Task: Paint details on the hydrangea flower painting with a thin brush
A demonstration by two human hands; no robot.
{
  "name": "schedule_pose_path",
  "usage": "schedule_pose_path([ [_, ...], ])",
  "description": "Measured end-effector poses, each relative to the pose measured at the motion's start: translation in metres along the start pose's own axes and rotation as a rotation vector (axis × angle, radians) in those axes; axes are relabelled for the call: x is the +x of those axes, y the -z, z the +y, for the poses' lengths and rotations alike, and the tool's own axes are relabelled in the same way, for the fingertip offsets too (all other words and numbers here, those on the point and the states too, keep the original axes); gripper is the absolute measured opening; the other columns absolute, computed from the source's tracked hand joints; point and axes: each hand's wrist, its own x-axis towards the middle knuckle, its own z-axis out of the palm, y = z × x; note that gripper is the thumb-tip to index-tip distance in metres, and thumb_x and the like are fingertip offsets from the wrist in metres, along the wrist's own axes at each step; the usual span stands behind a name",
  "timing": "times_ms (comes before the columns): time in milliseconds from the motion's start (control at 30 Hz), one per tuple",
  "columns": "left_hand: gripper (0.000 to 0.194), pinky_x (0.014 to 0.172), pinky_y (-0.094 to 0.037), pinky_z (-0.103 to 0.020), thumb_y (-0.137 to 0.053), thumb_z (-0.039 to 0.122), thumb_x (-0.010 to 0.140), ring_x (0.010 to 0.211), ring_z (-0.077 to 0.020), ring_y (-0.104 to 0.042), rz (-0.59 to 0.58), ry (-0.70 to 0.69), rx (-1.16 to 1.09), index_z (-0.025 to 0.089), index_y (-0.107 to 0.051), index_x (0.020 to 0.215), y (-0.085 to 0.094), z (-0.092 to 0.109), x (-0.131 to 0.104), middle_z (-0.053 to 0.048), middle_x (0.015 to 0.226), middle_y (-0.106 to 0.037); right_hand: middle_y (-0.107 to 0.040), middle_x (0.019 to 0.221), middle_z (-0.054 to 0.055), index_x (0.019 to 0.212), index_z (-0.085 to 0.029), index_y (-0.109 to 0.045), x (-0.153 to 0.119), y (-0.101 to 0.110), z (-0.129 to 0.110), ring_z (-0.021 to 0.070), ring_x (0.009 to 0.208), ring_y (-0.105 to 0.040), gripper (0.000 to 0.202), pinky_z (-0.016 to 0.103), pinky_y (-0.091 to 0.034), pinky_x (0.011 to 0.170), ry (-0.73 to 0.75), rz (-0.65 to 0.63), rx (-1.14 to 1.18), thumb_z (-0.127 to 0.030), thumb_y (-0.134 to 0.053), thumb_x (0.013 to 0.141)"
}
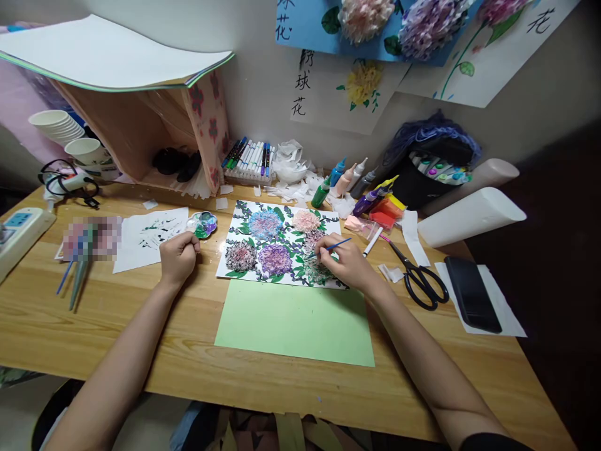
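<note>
Several puffy flower clusters with green leaves cover a white sheet, whose lower edge overlaps a light green sheet. My right hand pinches a thin blue brush over the right part of the white sheet, near the green and pink clusters; its tip is hard to make out. My left hand is a closed fist beside the flower-shaped paint palette, and what it holds, if anything, is hidden. Left of the palette lies a paint-smeared paper.
Black scissors and a phone lie at the right. Paint bottles, markers and tissue scraps line the back. A pink box stands back left, a power strip far left, and a white roll at right.
</note>
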Motion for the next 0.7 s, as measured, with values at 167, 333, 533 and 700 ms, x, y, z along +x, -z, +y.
schedule_pose_path([
  [167,0.016,0.053,-0.034,-0.026,-0.039,0.01,0.058,0.048,-0.0136,-0.044,-0.019,0.023,-0.011,0.021,-0.047,0.048,0.002,0.001,-0.001,0.002,0.047,-0.048,-0.059,0.075,0.002,0.081,-0.021,-0.056,-0.003,0.011,-0.013,0.0171,0.073,-0.056,0.016,0.031,-0.042,0.071,-0.044,0.05,0.072,-0.021,-0.041,0.088],
  [333,0.017,0.053,-0.034,-0.026,-0.04,0.008,0.059,0.049,-0.0135,-0.045,0.053,0.053,-0.041,0.02,-0.047,0.049,0.007,0.001,-0.001,0.002,0.048,-0.048,-0.063,0.084,0.003,0.087,-0.024,-0.059,0.018,0.017,-0.049,0.0193,0.082,-0.057,0.019,0.035,-0.042,0.077,0.074,0.091,0.105,-0.024,-0.041,0.091],
  [533,0.021,0.053,-0.034,-0.027,-0.038,0.004,0.062,0.051,-0.0137,-0.046,0.208,0.116,-0.05,0.021,-0.045,0.051,0.021,0.001,0.0,0.001,0.05,-0.048,-0.064,0.094,0.004,0.096,-0.024,-0.058,0.083,-0.024,-0.096,0.0193,0.092,-0.056,0.02,0.035,-0.042,0.082,0.227,-0.16,0.154,-0.02,-0.039,0.092],
  [700,0.023,0.052,-0.034,-0.027,-0.037,0.002,0.064,0.051,-0.0137,-0.046,0.268,0.149,-0.07,0.021,-0.043,0.052,0.028,0.0,0.001,0.001,0.051,-0.048,-0.063,0.09,0.006,0.094,-0.022,-0.057,0.127,-0.082,-0.112,0.0209,0.093,-0.054,0.017,0.035,-0.043,0.082,0.303,-0.22,0.116,-0.016,-0.043,0.087],
])
